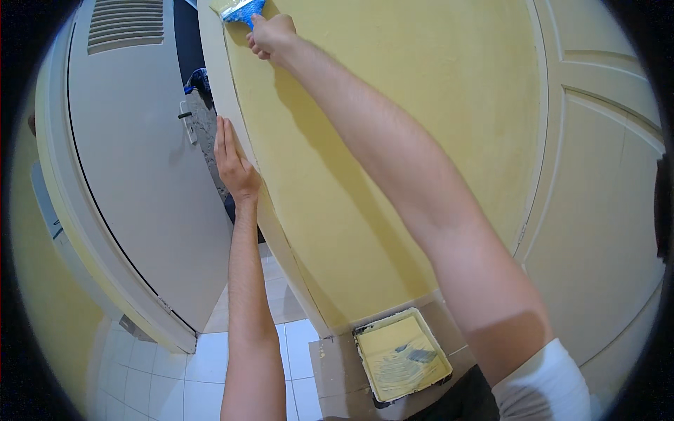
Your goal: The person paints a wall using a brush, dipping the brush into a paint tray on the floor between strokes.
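A pale yellow painted wall (393, 91) fills the centre, between a white louvred door (133, 140) at left and a cream panelled door (604, 182) at right. At the upper left, the right hand (274, 36) is closed around a blue-handled flat paintbrush (246, 12). The left hand (237, 168), fingers straight and holding nothing, rests against the white door frame (277, 228). At lower centre, a paint-smeared tray (365, 365) lies on the floor.
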A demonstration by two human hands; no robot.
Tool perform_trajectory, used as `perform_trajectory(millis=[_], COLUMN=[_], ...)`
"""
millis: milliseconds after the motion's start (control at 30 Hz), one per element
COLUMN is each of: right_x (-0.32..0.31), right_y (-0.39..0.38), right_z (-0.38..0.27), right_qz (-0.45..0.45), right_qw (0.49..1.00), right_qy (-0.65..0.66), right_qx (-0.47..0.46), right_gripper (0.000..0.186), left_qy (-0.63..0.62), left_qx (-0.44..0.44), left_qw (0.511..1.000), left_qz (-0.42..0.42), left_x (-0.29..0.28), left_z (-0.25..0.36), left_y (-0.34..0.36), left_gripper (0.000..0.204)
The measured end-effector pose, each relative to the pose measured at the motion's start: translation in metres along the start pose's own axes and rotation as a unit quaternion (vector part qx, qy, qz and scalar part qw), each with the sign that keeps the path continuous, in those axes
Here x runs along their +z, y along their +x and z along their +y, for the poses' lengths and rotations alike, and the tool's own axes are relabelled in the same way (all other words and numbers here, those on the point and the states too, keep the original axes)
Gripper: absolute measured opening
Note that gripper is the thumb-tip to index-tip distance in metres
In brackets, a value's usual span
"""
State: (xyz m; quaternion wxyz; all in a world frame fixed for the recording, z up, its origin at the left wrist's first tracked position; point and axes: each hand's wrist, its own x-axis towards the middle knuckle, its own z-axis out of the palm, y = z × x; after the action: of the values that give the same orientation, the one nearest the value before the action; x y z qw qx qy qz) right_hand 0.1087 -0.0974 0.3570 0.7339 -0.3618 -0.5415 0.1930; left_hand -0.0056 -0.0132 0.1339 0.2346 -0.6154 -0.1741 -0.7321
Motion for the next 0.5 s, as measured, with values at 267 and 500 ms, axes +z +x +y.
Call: perform_trajectory(millis=[267,500], right_x=[-0.008,-0.027], right_y=[-0.015,-0.131], right_z=[0.104,0.171], right_qz=[0.152,0.102], right_qw=[0.981,0.994], right_qy=[-0.059,0.041], right_qx=[-0.105,-0.027], right_gripper=[0.049,0.05], left_qy=[-0.013,0.001], left_qx=[0.001,0.001], left_qw=[1.0,1.0], left_qz=[-0.001,-0.005], left_x=[0.008,0.005], left_z=[0.009,0.002], left_y=[0.002,-0.006], left_gripper=[0.056,0.056])
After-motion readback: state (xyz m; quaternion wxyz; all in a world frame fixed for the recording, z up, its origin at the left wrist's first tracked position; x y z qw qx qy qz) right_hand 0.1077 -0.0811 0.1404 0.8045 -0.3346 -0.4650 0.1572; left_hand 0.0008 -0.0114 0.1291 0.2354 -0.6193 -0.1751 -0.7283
